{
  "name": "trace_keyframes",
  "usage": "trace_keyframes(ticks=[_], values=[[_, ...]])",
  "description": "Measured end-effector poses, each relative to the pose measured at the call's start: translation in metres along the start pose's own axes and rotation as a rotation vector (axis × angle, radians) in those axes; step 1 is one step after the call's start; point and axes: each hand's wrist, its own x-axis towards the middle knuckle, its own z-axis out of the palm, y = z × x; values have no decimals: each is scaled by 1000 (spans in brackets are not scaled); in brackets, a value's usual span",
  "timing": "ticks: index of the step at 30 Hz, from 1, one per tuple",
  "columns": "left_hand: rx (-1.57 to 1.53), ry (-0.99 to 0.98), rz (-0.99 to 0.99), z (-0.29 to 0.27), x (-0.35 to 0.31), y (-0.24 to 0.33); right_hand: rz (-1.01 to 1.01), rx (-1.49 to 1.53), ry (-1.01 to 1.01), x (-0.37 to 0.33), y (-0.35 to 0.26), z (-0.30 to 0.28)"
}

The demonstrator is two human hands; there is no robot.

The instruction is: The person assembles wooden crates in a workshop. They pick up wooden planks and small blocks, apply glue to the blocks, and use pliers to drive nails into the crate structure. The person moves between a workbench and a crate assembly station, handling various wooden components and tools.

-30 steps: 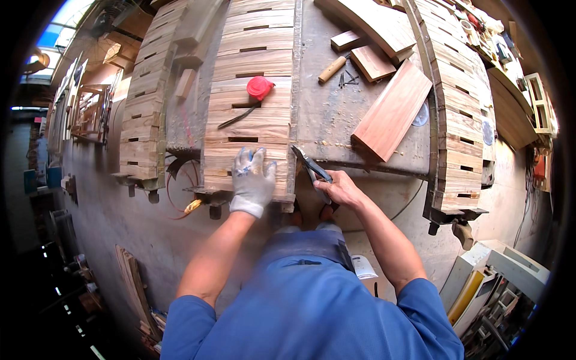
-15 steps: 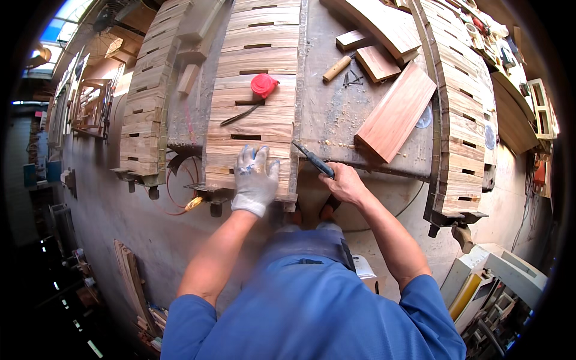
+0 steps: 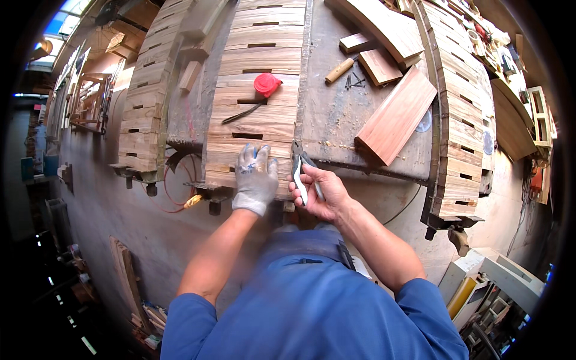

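Note:
My left hand point(image 3: 255, 177), in a grey glove with blue stains, lies flat with fingers extended near the close end of the middle row of slotted wooden pieces point(image 3: 258, 63). Bare, my right hand point(image 3: 327, 195) is closed around the handles of a pair of pliers point(image 3: 300, 180), dark with white on one handle. The jaws point away from me and meet the right edge of the row; whether they grip anything there I cannot tell. Farther up the same row rests a red tape measure point(image 3: 264, 85) with a dark strap.
Similar slotted rows stand at left point(image 3: 141, 120) and right point(image 3: 459, 132). Between the middle and right rows, a worktop point(image 3: 330, 123) bears a reddish board point(image 3: 397, 117), a wooden-handled tool point(image 3: 339, 71), several dark nails or screws point(image 3: 355, 81) and wood scraps. A red hose point(image 3: 168, 186) hangs beneath at left.
My right hand has turned palm-up and shifted slightly left, and the pliers' handles now show spread apart and more upright. My left hand stays in place.

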Motion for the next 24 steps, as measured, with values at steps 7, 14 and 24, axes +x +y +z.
trace_keyframes(ticks=[7, 14, 24], values=[[19, -7, 1, 15, -4, -11, -157, 118, 117, 19, 37, 26], [39, -3, 1, 28, -5, -22, -201, 107, 143, 26, 45, 34], [-58, 70, -77, 38, -4, -27, -245, 60, 203, 38, 52, 36]])
